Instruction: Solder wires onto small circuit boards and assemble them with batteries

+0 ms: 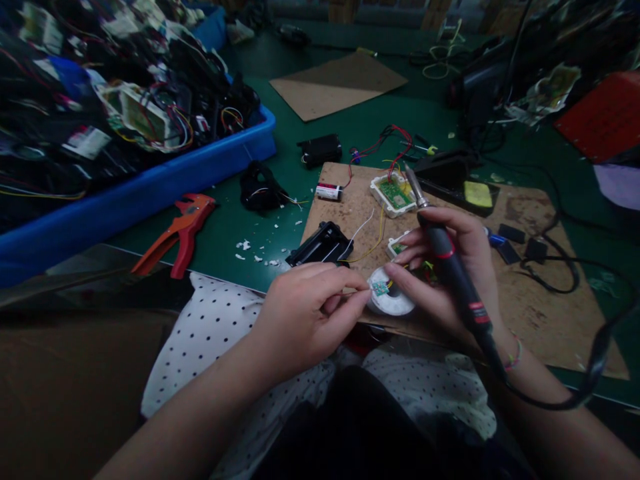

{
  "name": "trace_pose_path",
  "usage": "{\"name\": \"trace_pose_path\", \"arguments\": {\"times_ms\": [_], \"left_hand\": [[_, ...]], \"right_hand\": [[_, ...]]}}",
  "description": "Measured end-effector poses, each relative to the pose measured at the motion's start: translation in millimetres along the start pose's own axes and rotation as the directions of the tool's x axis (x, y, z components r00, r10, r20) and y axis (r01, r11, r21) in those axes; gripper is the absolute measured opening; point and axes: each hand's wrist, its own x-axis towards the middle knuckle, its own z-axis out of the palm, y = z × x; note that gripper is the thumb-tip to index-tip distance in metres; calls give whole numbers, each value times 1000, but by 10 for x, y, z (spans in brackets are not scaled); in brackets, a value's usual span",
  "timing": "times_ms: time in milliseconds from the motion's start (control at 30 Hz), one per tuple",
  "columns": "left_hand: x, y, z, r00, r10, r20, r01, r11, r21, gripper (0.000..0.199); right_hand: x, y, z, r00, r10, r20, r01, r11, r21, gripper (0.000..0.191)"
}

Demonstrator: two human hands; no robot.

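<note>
The left hand (306, 313) is closed on a thin wire (350, 293) beside the small board (381, 289), which lies on the white ring (395, 305) at the near edge of the brown sheet (545, 320). The right hand (477, 270) grips the iron (443, 243), its tip up — these fingers partly cover a framed circuit (398, 245). The black case (323, 244) lies just beyond the left hand. On the tabletop (220, 230), red pliers (183, 230) lie left, near the blue bin (200, 162).
</note>
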Motion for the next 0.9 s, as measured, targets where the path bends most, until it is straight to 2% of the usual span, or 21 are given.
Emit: {"name": "trace_pose_path", "arguments": {"times_ms": [200, 433, 667, 767, 867, 900], "left_hand": [[-2, -17, 14, 999, -15, -39, 12, 997, -73, 7], [36, -31, -17, 991, -7, 135, 41, 966, -255, 9], [45, -55, -19, 987, -16, 158, 53, 972, -231, 9], [26, -43, -9, 987, -54, 152, 91, 964, -248, 8], [11, -16, 3, 988, -83, 133, 118, 954, -274, 10], [8, -7, 6, 988, -90, 127, 123, 953, -278, 10]], "right_hand": [[-7, 7, 10, 1000, -13, -11, 13, 1000, -10, 82], [-15, -1, 31, 999, -38, -18, 37, 998, -41, 81], [-12, -37, 53, 997, -32, -67, 30, 999, -24, 80], [-2, -72, 48, 970, -46, -237, 43, 999, -15, 64], [-10, -91, -3, 863, -73, -500, 71, 997, -24, 33], [-24, -93, -30, 832, -44, -554, 51, 999, -3, 32]]}}
